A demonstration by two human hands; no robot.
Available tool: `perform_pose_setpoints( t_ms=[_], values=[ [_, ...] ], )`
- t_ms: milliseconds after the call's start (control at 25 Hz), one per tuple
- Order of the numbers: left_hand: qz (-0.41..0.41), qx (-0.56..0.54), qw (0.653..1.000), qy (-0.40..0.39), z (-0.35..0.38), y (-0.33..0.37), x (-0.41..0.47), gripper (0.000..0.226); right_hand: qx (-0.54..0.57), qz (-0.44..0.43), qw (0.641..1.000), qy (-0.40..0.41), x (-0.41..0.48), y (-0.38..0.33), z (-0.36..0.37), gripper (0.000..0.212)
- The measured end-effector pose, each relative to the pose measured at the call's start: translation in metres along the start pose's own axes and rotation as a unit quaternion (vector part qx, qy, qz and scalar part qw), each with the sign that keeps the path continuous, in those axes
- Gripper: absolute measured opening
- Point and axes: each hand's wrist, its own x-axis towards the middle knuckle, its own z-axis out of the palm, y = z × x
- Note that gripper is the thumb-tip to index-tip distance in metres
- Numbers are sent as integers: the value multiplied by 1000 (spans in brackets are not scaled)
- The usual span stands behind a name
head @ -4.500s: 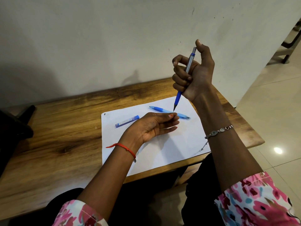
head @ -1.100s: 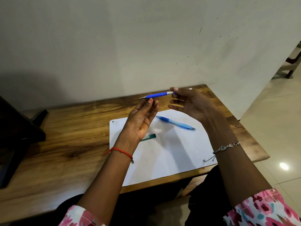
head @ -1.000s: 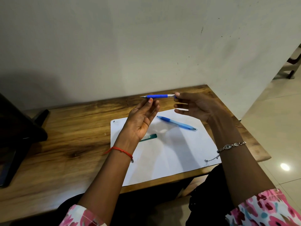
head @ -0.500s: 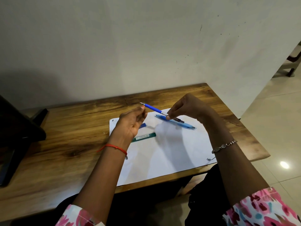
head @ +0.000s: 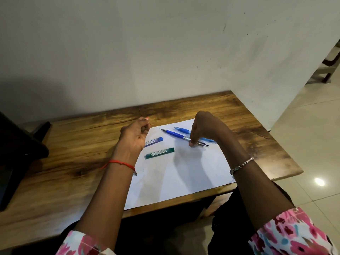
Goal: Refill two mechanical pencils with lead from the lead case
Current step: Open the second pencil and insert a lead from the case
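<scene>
A dark blue mechanical pencil with a silver barrel point(head: 174, 134) lies on the white paper sheet point(head: 184, 173), tip pointing far left. My right hand point(head: 204, 127) rests over its rear half, fingertips pinching the silver barrel. A light blue pencil point(head: 181, 130) lies just behind it, partly hidden by that hand. My left hand point(head: 135, 135) hovers at the paper's left edge, fingers loosely curled, holding nothing I can see. A blue lead case point(head: 154, 141) lies beside it, partly covered. A green lead case point(head: 159, 153) lies nearer me.
The wooden table point(head: 73, 148) stands against a white wall point(head: 147, 52). A dark object point(head: 16, 148) sits at the table's left end. The table's right edge drops to a tiled floor point(head: 312, 144).
My right hand has lowered the dark blue pencil from mid-air onto the paper. My left hand drew back to the left, uncovering both lead cases.
</scene>
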Motion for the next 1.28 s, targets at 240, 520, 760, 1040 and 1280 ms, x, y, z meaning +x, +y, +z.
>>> perform_pose_setpoints(
  t_ms=[240, 520, 760, 1040, 1280],
  values=[
    [-2, 4, 1000, -22, 2, -1, -1, 13, -28, -2, 1000, 6, -2, -1, 2, 39],
    [-13, 6, 999, -49, 3, -2, -4, 21, 29, 6, 999, 39, 4, 8, -13, 38],
    [-35, 16, 994, -106, 5, -4, -7, 13, -27, 49, 998, 35, 5, 18, -8, 42],
    [124, 183, 967, -129, 9, -12, -11, 20, 160, -57, 982, 85, 6, 19, -24, 8],
    [287, 306, 878, -230, 23, -23, -24, 19, 430, -160, 882, 110, 1, 6, -30, 8]
  ],
)
